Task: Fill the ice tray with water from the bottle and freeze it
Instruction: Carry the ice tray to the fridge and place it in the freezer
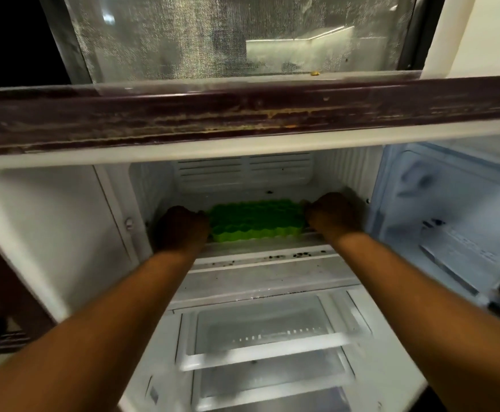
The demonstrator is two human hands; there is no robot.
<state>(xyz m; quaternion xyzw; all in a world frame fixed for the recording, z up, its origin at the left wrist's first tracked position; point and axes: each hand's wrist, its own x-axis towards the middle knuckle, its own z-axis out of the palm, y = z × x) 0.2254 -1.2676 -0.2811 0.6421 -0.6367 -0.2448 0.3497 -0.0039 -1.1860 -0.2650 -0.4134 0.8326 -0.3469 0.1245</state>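
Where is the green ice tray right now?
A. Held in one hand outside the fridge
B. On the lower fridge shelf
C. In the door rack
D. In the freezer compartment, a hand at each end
D: the green ice tray sits inside the freezer compartment, with the left hand and right hand at its ends.

A home kitchen: an open white household refrigerator with a freezer compartment above clear plastic shelves stands beneath a worn dark wooden window sill, with a dusty mesh window screen above it.
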